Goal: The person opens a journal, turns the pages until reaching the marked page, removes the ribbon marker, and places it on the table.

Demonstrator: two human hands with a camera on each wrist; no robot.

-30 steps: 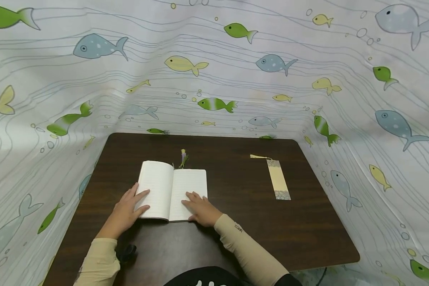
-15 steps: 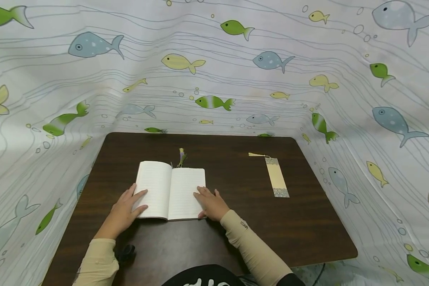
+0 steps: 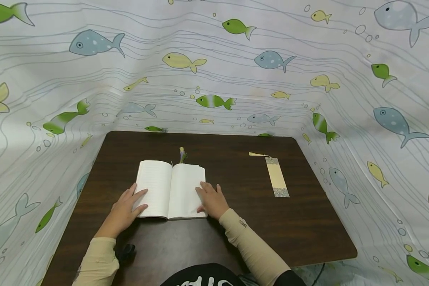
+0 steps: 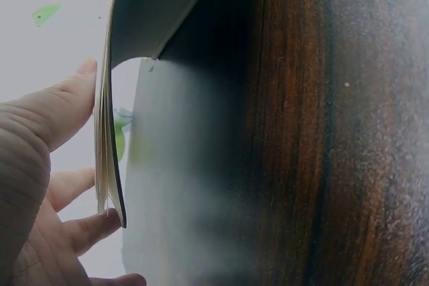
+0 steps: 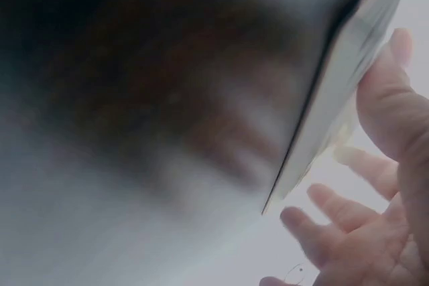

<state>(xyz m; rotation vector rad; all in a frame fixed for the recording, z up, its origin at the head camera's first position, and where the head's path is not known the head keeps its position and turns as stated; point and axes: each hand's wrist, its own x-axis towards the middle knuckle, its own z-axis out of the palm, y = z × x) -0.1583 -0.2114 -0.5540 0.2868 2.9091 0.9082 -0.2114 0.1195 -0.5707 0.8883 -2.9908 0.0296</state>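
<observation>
An open notebook point(image 3: 155, 186) with pale ruled pages lies on the dark wooden table. My left hand point(image 3: 124, 205) holds its left side, the thumb on the page; in the left wrist view the other fingers reach past the edge of the curved pages and cover point(image 4: 112, 165). My right hand point(image 3: 213, 199) is at the right edge, its fingers loosely extended and touching the raised right-hand pages point(image 3: 186, 190). Seen from the right wrist, the thumb point(image 5: 389, 95) rests along the page block and the other fingers spread beyond its edge. A tassel point(image 3: 182, 155) sticks out above the spine.
On the table point(image 3: 243, 230), to the right, lies a cream bookmark point(image 3: 277, 176) with patterned ends and a tassel. White fish-print cloth point(image 3: 214, 71) surrounds the table's back and sides. A small black object point(image 3: 126, 252) sits by the left wrist.
My right hand has slid from the middle of the right page to its outer edge. The right-hand pages now stand higher, with uneven top corners. The left hand stays in place.
</observation>
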